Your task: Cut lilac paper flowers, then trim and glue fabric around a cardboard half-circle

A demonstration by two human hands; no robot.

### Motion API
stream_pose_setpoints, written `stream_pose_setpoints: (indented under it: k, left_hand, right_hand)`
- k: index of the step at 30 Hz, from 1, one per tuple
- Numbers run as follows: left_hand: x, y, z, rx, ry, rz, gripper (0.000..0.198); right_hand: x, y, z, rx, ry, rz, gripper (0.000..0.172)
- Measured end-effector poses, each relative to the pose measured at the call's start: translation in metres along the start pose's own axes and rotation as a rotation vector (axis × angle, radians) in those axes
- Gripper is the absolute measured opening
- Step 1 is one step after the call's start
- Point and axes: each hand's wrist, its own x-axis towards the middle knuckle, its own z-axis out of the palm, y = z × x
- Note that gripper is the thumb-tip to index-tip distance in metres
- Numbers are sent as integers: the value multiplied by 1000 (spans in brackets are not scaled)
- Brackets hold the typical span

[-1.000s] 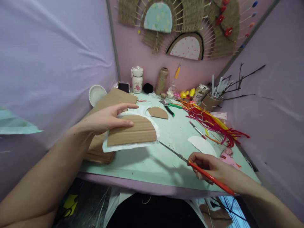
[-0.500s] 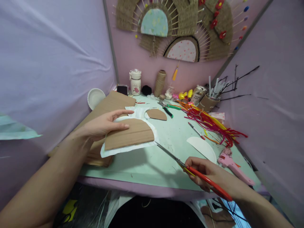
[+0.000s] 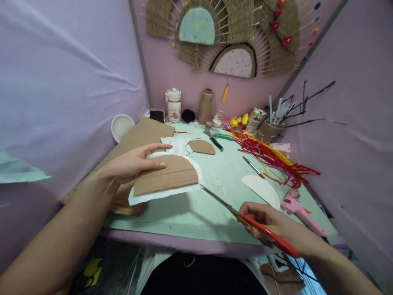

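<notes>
My left hand [image 3: 143, 162] grips a half-round piece of cardboard [image 3: 167, 176] by its left side, thumb on top. Beneath the cardboard lies a pale cloth [image 3: 167, 196], showing as a margin all round it. In my right hand [image 3: 260, 223] are red-handled scissors [image 3: 267, 233], their blades pointing left. The blade tips touch the cloth margin at the right corner of the cardboard. Behind the left hand, a cut scrap of pale cloth [image 3: 176, 145] lies beside a smaller cardboard half-round [image 3: 202, 147].
Green-handled pliers [image 3: 218, 141], a pen [image 3: 254, 167], a white half-round piece [image 3: 260, 190] and a pink glue gun [image 3: 303, 213] lie on the right. Colourful pipe cleaners [image 3: 273, 157] spread behind them. A bottle [image 3: 174, 106] and twine spool [image 3: 205, 106] stand at the back; large cardboard [image 3: 147, 133] lies left.
The view has shifted very slightly. Both hands, the cardboard with its cloth and the scissors keep almost the same positions.
</notes>
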Motion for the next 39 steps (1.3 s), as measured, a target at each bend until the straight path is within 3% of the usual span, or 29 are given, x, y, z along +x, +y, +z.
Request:
stream_pose_setpoints:
  k: [39]
  left_hand:
    - [1,-1,1,-37,-29,-18,62]
  right_hand:
    - [0,5,-2,-9,1,14,25]
